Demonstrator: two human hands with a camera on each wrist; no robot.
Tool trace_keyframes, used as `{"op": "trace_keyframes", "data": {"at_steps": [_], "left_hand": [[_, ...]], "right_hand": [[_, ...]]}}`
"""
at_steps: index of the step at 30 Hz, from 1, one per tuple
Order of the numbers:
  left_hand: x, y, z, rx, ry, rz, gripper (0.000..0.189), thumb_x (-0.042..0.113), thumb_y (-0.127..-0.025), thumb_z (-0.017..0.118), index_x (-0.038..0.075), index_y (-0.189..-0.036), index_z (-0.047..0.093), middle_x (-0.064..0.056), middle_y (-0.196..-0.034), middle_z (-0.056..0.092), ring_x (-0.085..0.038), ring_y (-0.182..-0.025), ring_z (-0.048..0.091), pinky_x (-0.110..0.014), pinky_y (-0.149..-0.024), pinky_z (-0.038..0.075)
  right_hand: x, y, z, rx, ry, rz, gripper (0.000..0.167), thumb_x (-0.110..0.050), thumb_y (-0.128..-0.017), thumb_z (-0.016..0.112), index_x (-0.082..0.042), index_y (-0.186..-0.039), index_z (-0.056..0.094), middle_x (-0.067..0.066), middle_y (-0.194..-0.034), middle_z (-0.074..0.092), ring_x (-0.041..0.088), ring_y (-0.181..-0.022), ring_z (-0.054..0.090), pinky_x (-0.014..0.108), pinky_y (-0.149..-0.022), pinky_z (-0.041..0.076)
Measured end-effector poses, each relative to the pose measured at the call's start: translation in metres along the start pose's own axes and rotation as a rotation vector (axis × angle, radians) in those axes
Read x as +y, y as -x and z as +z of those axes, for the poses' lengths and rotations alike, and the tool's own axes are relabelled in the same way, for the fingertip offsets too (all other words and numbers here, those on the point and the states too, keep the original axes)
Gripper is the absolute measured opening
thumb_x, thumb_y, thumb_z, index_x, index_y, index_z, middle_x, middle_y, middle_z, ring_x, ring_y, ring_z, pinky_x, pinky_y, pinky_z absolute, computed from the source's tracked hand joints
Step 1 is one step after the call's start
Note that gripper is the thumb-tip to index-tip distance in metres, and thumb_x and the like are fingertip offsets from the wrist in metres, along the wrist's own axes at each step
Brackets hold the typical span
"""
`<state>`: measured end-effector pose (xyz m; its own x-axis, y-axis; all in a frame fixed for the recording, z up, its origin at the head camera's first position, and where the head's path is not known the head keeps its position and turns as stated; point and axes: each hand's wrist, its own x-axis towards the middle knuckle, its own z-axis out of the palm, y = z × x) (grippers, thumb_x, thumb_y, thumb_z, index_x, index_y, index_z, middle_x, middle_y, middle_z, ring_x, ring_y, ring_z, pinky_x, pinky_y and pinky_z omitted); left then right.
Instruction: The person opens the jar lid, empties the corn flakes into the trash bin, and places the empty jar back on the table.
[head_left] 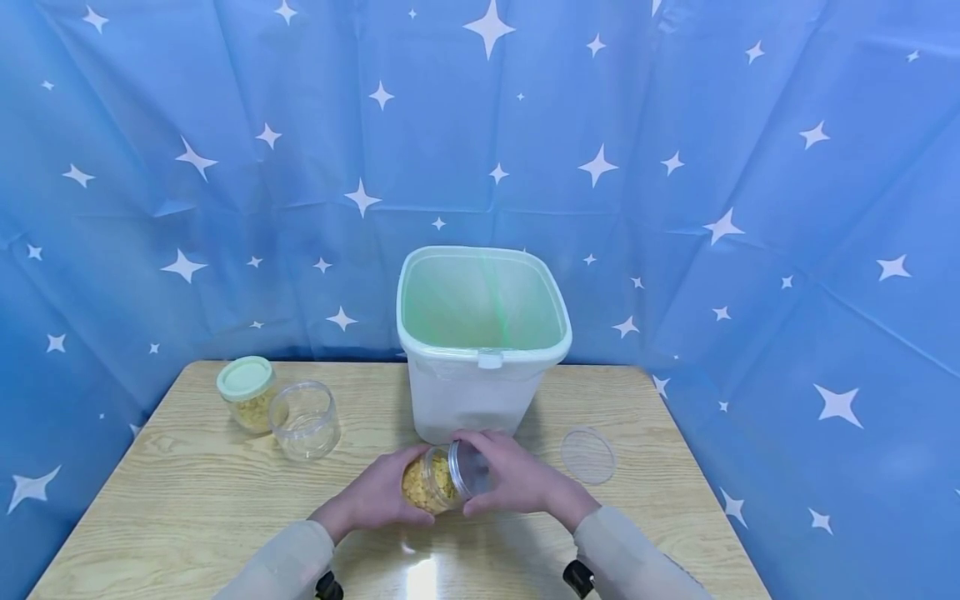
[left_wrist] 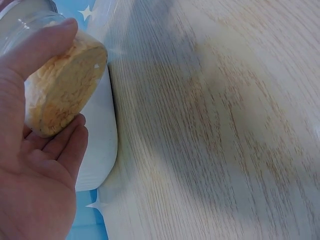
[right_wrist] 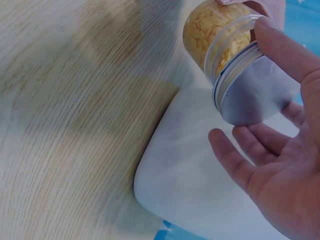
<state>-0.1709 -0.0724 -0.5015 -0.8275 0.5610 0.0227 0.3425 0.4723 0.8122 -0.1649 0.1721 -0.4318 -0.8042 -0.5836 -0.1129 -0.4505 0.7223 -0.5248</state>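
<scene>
A clear jar [head_left: 422, 487] of small yellow pieces is held tilted just in front of the white bin. My left hand [head_left: 377, 492] grips the jar's body, thumb on one side and fingers on the other, as the left wrist view shows. At the jar's mouth is a silver metal lid [right_wrist: 257, 90], held at its rim by the thumb and fingers of my right hand [head_left: 517, 473]. Whether the lid is seated on the jar's rim I cannot tell. In the left wrist view the jar's base [left_wrist: 72, 92] faces the camera, and the lid is mostly cut off.
The white bin [head_left: 468, 396] with a pale green liner stands at the table's back middle. At the back left are a green-lidded jar [head_left: 247, 392] with yellow contents and a clear container [head_left: 304, 421]. A clear round disc [head_left: 588, 455] lies on the wooden table [head_left: 195, 508], right of the bin.
</scene>
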Motion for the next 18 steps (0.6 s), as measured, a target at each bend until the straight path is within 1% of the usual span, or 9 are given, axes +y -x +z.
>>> {"op": "trace_keyframes", "data": {"at_steps": [3,7,10,14,16,18], "left_hand": [[-0.001,0.000,0.000,0.007,-0.008,-0.007,0.087,0.029,-0.062,0.089,0.015,-0.138,0.050,0.006,-0.117,0.064,-0.011,-0.101,0.060,-0.028,-0.087,0.050],[-0.003,0.001,-0.002,0.011,-0.014,-0.018,0.088,0.032,-0.061,0.089,0.016,-0.138,0.049,0.006,-0.118,0.064,-0.012,-0.102,0.061,-0.030,-0.089,0.050],[-0.003,0.002,-0.002,0.008,-0.017,-0.034,0.091,0.035,-0.061,0.089,0.015,-0.139,0.048,0.004,-0.121,0.064,-0.014,-0.106,0.061,-0.034,-0.093,0.049],[-0.003,0.002,-0.003,0.006,-0.015,-0.049,0.093,0.035,-0.061,0.089,0.012,-0.141,0.047,0.001,-0.126,0.062,-0.017,-0.111,0.060,-0.039,-0.098,0.047],[-0.003,0.002,-0.003,0.004,-0.009,-0.050,0.092,0.033,-0.062,0.089,0.012,-0.141,0.047,0.001,-0.127,0.062,-0.018,-0.111,0.060,-0.040,-0.098,0.047],[-0.004,0.002,-0.003,0.003,-0.011,-0.045,0.092,0.035,-0.062,0.089,0.011,-0.140,0.047,0.001,-0.127,0.062,-0.018,-0.111,0.060,-0.039,-0.098,0.048]], "right_hand": [[0.003,0.003,-0.002,0.014,0.015,-0.016,0.093,-0.039,-0.069,0.085,-0.017,-0.147,0.039,0.003,-0.139,0.053,0.024,-0.126,0.049,0.047,-0.105,0.043],[0.008,0.008,-0.006,0.015,-0.006,-0.017,0.091,-0.035,-0.068,0.086,-0.013,-0.144,0.042,0.004,-0.138,0.054,0.027,-0.128,0.048,0.051,-0.107,0.040],[0.014,0.013,-0.006,0.004,-0.042,0.005,0.090,-0.031,-0.067,0.087,-0.012,-0.143,0.041,0.005,-0.136,0.054,0.027,-0.127,0.048,0.051,-0.107,0.040],[0.026,0.018,-0.005,-0.002,-0.051,0.046,0.092,-0.031,-0.067,0.087,-0.010,-0.143,0.039,0.006,-0.134,0.054,0.025,-0.124,0.051,0.048,-0.106,0.043],[0.033,0.021,-0.004,0.003,-0.053,0.062,0.093,-0.031,-0.066,0.087,-0.008,-0.142,0.039,0.007,-0.133,0.055,0.025,-0.123,0.052,0.047,-0.105,0.043],[0.040,0.024,-0.003,0.008,-0.053,0.076,0.093,-0.031,-0.066,0.087,-0.007,-0.142,0.040,0.008,-0.132,0.056,0.025,-0.122,0.053,0.047,-0.105,0.044]]}}
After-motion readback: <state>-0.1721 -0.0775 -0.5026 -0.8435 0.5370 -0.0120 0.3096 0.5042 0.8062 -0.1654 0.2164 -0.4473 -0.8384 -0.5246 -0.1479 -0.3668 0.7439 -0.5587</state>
